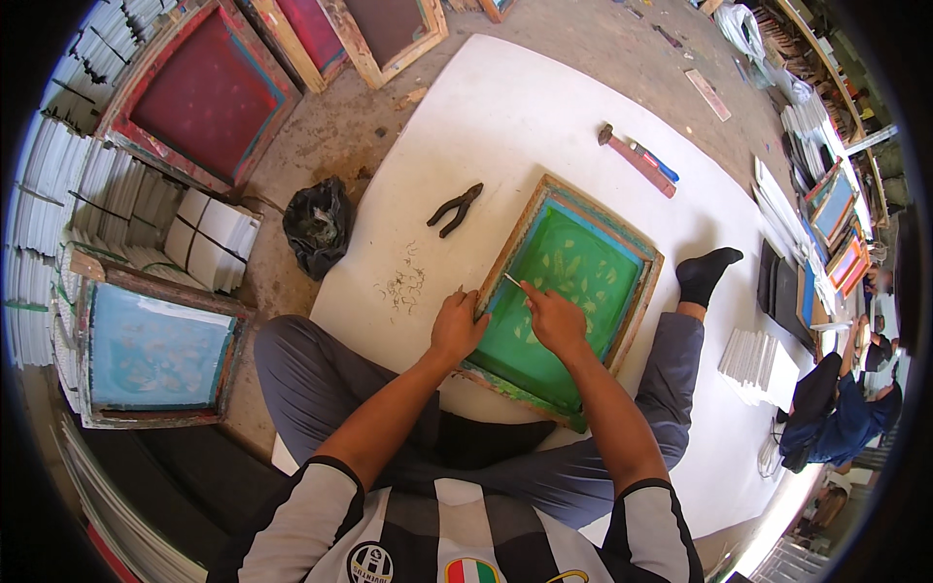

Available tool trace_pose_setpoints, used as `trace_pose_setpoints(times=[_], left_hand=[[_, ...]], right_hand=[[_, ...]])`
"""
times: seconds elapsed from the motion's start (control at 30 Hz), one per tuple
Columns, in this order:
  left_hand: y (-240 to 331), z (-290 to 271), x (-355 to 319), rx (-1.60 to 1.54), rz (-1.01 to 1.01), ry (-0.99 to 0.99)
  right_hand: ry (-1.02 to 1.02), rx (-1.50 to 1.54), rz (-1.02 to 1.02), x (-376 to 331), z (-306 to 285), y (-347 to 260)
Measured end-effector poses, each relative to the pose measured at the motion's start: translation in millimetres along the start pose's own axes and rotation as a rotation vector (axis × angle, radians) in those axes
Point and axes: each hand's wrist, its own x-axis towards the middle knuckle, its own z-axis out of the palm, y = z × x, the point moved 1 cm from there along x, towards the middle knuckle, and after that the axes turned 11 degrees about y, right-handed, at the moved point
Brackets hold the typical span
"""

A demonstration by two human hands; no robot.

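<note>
A silk-screen frame [637, 335] with green mesh [573, 255] and pale leaf-like shapes lies tilted across my lap and the white board. My left hand [459, 327] is closed around its left wooden edge. In my right hand [556, 321], over the mesh, is a slim screwdriver-like tool [512, 282]; its thin metal shaft points at the frame's left inner edge, and its handle is mostly hidden. Left of the frame lie black-handled pliers [455, 210] and a scatter of small bent bits, like staples [403, 284]. Beyond it rest a hammer [637, 158] and a blue-and-red-handled tool [654, 162].
The white board [525, 107] lies on the floor under my legs. A black plastic bag [319, 225] stands at its left edge. A blue screen frame [160, 345] and a red one [209, 92] lean at left beside stacked sheets. At far right sits another person [850, 418].
</note>
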Motion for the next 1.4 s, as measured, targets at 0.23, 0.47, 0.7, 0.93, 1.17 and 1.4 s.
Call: trace_pose_setpoints(times=[0.23,0.47,0.7,0.93,1.17,1.4], left_hand=[[0.2,0.2,-2.3,-0.017,-0.060,0.032],[2.4,-4.4,0.5,-0.014,-0.038,0.032],[-2.9,0.2,4.2,-0.061,0.020,0.059],[-6.1,5.7,5.6,-0.022,0.040,0.006],[-11.8,8.2,5.9,0.020,0.155,0.101],[-14.2,6.9,7.4,-0.004,0.163,0.110]], right_hand=[[0.023,-0.001,0.011,-1.2,3.2,-1.3],[0.015,-0.049,0.013,-1.5,-0.3,-7.2],[-0.055,-0.224,-0.110,1.4,-2.3,-14.8],[-0.180,-0.163,-0.141,13.3,-13.5,-22.9],[-0.228,-0.184,-0.226,30.2,-10.7,-16.8],[-0.291,-0.166,-0.313,44.8,-25.9,2.4]])
